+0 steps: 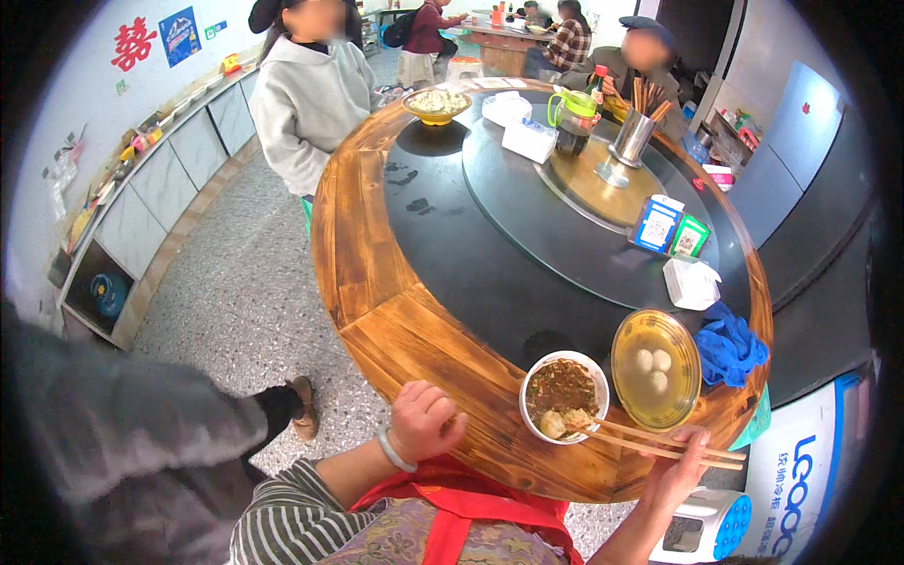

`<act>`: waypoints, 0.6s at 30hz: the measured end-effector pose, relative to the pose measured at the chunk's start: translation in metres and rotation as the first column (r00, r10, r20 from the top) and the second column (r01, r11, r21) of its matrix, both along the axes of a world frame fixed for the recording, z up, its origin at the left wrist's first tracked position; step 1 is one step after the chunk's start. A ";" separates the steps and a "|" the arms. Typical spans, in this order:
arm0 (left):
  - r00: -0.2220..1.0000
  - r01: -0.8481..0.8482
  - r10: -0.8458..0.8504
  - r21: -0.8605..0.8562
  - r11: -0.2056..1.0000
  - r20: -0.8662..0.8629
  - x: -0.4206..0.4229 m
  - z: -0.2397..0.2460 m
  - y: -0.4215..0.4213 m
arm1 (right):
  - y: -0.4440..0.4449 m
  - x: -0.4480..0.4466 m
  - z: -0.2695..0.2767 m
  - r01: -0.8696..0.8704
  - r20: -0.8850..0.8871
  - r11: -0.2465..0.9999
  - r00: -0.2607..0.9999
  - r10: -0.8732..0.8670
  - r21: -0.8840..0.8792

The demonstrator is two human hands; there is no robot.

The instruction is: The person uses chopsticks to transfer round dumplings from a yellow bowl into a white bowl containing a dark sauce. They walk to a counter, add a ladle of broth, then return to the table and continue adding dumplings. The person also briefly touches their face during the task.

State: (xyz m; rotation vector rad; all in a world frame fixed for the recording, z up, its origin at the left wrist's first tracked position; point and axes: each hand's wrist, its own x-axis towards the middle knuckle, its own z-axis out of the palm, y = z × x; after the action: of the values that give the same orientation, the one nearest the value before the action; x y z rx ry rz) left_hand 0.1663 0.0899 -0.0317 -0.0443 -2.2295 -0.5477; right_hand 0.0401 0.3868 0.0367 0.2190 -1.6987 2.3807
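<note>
My right hand [678, 459] grips a pair of wooden chopsticks [632, 430]. Their tips reach into a white bowl [524, 397] near the table's front edge, touching pale food pieces [554, 424] beside brown, chopped-looking sauce [561, 385]. Just right of it, a yellow bowl [623, 332] holds three whitish balls [659, 361] in cloudy liquid. Curled into a loose fist, my left hand [426, 417] rests at the wooden table edge left of the white bowl. Nothing shows in it, though its palm side is partly hidden.
The round table [374, 282] carries a glass turntable [515, 219] with a chopstick holder [633, 138], green-lidded jug [571, 123] and code cards [664, 224]. Crumpled blue material [729, 346] lies right. A person in grey [314, 106] stands left; another person [646, 60] is opposite.
</note>
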 end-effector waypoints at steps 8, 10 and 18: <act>0.999 -0.017 0.018 -0.037 0.999 0.037 0.001 0.001 0.000 | 0.001 -0.001 -0.001 0.011 0.014 1.000 1.000 -0.011 0.011; 0.999 -0.017 0.018 -0.041 0.999 0.029 0.001 0.001 0.000 | 0.000 0.000 -0.001 0.018 0.012 1.000 1.000 -0.018 0.009; 0.999 -0.006 0.008 -0.059 0.998 0.038 0.002 0.004 -0.001 | -0.002 0.000 0.001 -0.027 -0.005 0.998 1.000 0.027 -0.049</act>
State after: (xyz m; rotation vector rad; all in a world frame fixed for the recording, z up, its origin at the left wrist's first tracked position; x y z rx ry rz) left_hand 0.1678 0.0893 -0.0281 -0.0565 -2.2824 -0.4833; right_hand 0.0402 0.3846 0.0376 0.2411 -1.6436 2.4360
